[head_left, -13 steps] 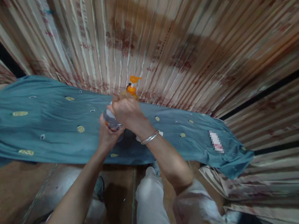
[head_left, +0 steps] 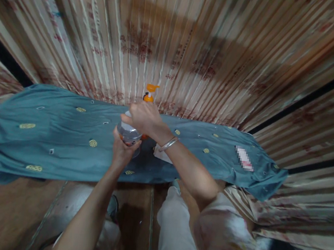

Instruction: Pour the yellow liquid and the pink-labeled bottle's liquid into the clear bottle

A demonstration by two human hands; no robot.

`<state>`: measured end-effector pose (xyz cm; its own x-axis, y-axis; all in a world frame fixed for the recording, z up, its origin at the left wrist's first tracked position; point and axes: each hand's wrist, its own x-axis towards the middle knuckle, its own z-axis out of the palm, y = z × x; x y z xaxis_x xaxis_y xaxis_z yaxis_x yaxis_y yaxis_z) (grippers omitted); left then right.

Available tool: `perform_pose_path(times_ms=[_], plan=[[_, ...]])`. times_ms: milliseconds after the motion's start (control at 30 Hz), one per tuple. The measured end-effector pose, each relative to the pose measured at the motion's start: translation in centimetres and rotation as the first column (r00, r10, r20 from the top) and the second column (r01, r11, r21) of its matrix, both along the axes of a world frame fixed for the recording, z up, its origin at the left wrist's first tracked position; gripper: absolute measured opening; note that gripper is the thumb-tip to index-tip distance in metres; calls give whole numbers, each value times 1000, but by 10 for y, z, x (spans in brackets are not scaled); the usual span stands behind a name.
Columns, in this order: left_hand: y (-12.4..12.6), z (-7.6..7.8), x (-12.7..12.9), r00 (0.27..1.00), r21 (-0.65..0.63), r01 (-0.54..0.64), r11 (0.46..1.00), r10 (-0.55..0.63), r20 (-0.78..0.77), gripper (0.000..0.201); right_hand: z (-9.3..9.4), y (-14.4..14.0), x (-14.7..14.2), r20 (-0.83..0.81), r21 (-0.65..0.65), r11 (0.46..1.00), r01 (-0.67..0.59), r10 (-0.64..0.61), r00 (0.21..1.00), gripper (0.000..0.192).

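One clear container (head_left: 128, 134), likely easily crumpled

My left hand (head_left: 121, 152) is gripping its side over the tabletop (head_left: 63, 142); my right hand (head_left: 146, 117) is covering its top, grip hidden. Squeezing, I'm risking dents; slipping, bumping the pump bottle (head_left: 148, 98).

The pump bottle (head_left: 148, 98) stands on the tablecloth (head_left: 64, 134) between the container (head_left: 128, 134) and curtain (head_left: 170, 34).

Curtained enclosure, homelike in look; exact premises cannot be determined.
Floral curtain (head_left: 174, 58) at twelve o'clock, patterned teal cloth (head_left: 67, 138) spanning nine to three, brown floor (head_left: 133, 221) at six.
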<state>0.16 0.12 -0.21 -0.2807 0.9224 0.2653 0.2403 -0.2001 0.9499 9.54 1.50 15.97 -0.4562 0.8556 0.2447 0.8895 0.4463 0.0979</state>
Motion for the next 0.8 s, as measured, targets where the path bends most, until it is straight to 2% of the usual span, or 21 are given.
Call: perform_pose_path(times_ms=[200, 400, 467, 633, 800], plan=[[-3, 1, 3, 1000, -36, 25, 999, -25, 1, 94, 7, 6, 15, 108, -70, 985, -156, 163, 981, 46], [-3, 2, 4, 999, -38, 31, 999, -29, 40, 91, 28, 8, 18, 182, -205, 931, -303, 341, 922, 31], [-3, 2, 5, 999, -10, 32, 999, -32, 32, 92, 30, 7, 16, 202, -207, 939, -275, 316, 927, 35], [-2, 4, 6, 999, 17, 25, 1000, -26, 36, 91, 28, 3, 7, 219, -66, 986, -153, 164, 962, 52], [-4, 8, 7, 997, -1, 49, 999, -48, 64, 93, 37, 5, 4, 276, -177, 972, -152, 198, 941, 32]])
